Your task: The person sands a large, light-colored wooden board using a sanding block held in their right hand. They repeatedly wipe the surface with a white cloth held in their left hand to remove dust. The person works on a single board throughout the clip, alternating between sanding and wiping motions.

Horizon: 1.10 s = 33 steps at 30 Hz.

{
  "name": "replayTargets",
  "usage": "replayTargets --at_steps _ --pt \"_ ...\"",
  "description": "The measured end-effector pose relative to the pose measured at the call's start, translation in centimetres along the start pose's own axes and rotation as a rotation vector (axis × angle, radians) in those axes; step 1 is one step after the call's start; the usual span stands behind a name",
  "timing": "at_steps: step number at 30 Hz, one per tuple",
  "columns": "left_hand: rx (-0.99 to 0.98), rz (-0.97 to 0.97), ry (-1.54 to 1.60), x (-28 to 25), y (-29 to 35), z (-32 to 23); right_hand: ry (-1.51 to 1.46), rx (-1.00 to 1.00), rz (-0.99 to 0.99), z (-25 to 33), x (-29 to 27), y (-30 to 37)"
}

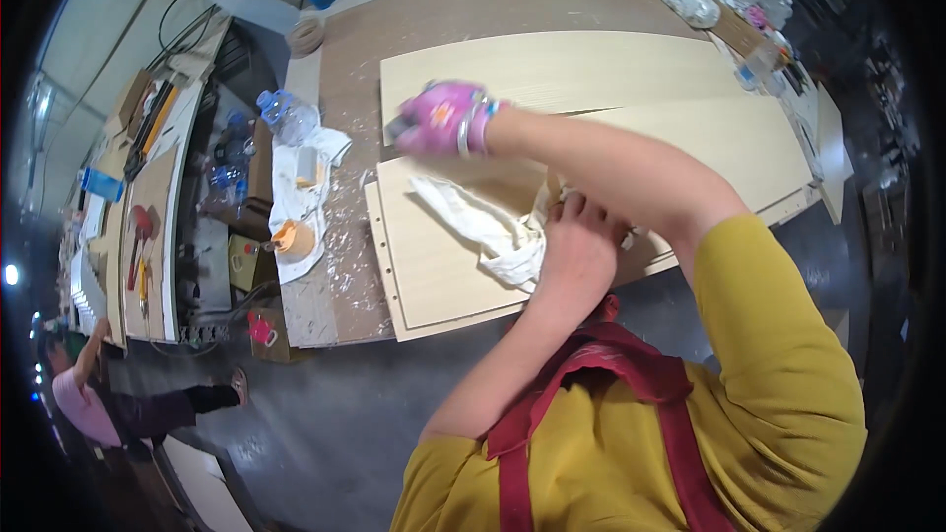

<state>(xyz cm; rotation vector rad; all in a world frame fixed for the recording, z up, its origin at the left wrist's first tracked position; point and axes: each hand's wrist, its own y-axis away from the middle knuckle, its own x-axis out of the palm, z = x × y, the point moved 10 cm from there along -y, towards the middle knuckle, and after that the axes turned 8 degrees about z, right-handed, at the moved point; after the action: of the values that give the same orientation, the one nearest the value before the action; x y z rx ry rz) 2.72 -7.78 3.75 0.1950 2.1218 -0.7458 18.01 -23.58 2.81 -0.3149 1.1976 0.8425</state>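
So the right hand in its pink-purple flowered knit glove [441, 120] is reached way across to the left, hovering around the left end of the pale wood-grain rear panel [591, 59]. It's pretty blurred: the fingers look curled rather than spread, but I can't tell if there's something tucked in there, or whether it's touching the wood.

The bare left hand [581, 251] is easier to read. Fingers bent and mostly closed, bunched on the crumpled off-white cloth [483, 227], which sprawls over the pale wood-grain front panel [443, 291] with its loose end trailing left. Both panels sit on the brown-topped workbench [350, 79], front one nearer the body.

My read, and it's only a guess: this is a surface-wiping or rubbing step, right arm doing the reach and left hand minding the cloth. Next move calls for a flat, even pressure from the glove along the grain, imo, with the cloth gathered so its tail doesn't snag. Also worth watching the left elbow side, since the squat orange cup [294, 238] stands near the bench's left edge.
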Motion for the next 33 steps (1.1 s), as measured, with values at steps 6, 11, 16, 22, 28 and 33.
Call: replayTargets --at_steps 6,11,16,22,28,33 --pt "-0.035 0.088 0.032 1.4 -0.1 0.6 -0.167 -0.259 -0.097 2.8 -1.5 1.8" --pt "-0.227 0.295 -0.142 1.1 -1.6 0.4 0.001 -0.019 -0.073 -4.7 -0.3 5.5" --pt "-0.164 0.218 -0.113 0.8 -1.4 0.1 0.101 0.308 -0.070 -15.2 -4.7 12.1" --pt "-0.234 0.214 -0.161 1.6 -1.9 0.0 0.012 0.308 -0.113 -18.7 -3.7 15.3" --pt "-0.350 0.137 -0.161 0.8 -1.9 0.1 0.205 0.626 -0.388 -41.9 -9.9 33.4" --pt "-0.399 0.039 -0.103 1.4 -1.4 1.4 0.473 1.260 -0.353 -54.2 -15.5 50.6"
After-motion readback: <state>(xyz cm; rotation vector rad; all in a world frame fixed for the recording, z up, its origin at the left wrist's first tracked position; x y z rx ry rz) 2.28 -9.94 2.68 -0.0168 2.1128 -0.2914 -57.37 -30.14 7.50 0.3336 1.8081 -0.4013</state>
